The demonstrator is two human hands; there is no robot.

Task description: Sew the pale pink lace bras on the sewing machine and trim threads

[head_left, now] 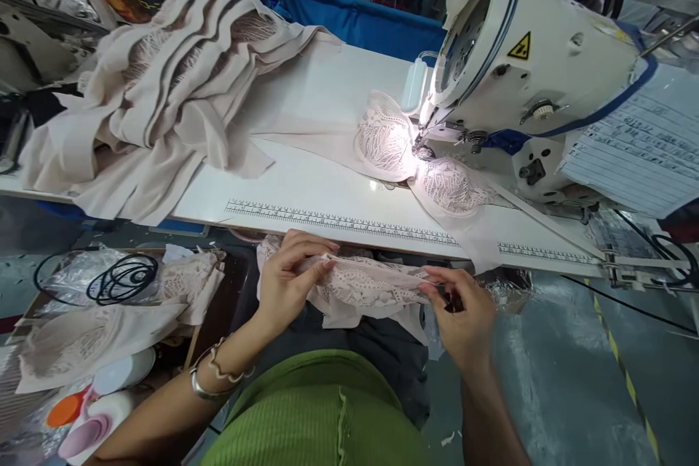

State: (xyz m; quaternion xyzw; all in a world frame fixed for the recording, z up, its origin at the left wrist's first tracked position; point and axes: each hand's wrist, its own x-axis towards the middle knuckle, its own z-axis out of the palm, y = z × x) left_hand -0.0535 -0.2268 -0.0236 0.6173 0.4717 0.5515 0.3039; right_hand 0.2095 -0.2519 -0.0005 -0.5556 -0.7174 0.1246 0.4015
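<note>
Over my lap, just below the table edge, a pale pink lace bra piece (365, 282) is stretched sideways between my hands. My left hand (289, 280) pinches its edge between thumb and fingers. At the other end my right hand (461, 309) pinches the same edge; a small dark object (452, 301) shows under its fingers, too hidden to name. Another lace bra (453, 186) lies on the table under the lit needle area of a white sewing machine (551, 51), one cup on each side of the needle.
A heap of beige bra pieces (180, 80) covers the table's left part. A printed ruler (338, 222) runs along the table's front edge (207, 196). At lower left, a box holds lace pieces (81, 338), a black cable coil (121, 279) and bottles. A written sheet (638, 138) hangs at right.
</note>
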